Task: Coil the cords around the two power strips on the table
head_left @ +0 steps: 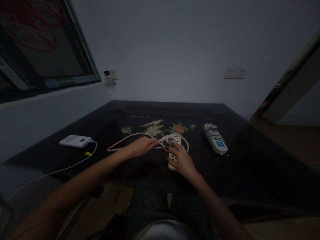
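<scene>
While the left hand (142, 146) pinches the pale cord (130, 135), the right hand (183, 161) grasps the white power strip (172, 165) near the front edge of the surface (150, 171). Toward the right edge lies a cord-wrapped strip (219, 144).

The location appears to be a room in a home. Indicators: a dark, glossy table (195, 111) decorated with a bird (152, 123) and flowers (178, 129); a plain, pale wall (170, 50) fitted with a double socket panel (235, 73); and, at the left, a window (65, 60) carrying red ornamental designs (37, 13).
</scene>
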Demonstrator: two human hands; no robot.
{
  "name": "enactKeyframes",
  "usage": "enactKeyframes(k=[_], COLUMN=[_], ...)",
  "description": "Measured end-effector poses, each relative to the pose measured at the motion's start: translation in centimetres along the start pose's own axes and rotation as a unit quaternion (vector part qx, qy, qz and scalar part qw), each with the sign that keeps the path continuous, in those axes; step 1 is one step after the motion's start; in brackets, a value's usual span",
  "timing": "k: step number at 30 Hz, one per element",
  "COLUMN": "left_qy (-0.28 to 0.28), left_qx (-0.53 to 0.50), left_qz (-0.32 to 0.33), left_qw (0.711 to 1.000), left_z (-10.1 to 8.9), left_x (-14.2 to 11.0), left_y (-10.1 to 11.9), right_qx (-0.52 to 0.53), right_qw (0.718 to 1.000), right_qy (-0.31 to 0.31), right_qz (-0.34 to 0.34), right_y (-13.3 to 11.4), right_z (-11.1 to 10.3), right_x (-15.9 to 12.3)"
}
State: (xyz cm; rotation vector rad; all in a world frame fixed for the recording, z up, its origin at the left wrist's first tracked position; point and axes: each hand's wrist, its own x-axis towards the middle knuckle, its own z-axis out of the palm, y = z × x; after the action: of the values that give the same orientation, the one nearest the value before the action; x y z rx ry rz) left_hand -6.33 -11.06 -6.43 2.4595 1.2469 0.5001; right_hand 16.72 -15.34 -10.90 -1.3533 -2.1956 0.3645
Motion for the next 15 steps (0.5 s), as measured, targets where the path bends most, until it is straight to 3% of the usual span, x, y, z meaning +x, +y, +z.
enactKeyframes(k=[3, 7, 15], left_qy=[-0.008, -0.009, -0.031], left_qx=[0.083, 0.103, 0.135], left_qz=[0.020, 0.079, 0.164], left_qw=[0.996, 0.992, 0.977], left_z=[0.3, 1.1, 3.7], left_x=[-2.8, -5.1, -5.2], left_y=[-0.6, -2.5, -2.4], right_qx=[-0.008, -0.006, -0.020], right_qw=[1.000, 0.999, 0.996], right_qy=[-0.004, -0.017, -0.040], right_qz=[0.015, 0.042, 0.076], right_y=[0.0, 0.3, 1.4], right_z=[-0.2, -0.5, -1.8], right_x=[0.0, 0.1, 0.4])
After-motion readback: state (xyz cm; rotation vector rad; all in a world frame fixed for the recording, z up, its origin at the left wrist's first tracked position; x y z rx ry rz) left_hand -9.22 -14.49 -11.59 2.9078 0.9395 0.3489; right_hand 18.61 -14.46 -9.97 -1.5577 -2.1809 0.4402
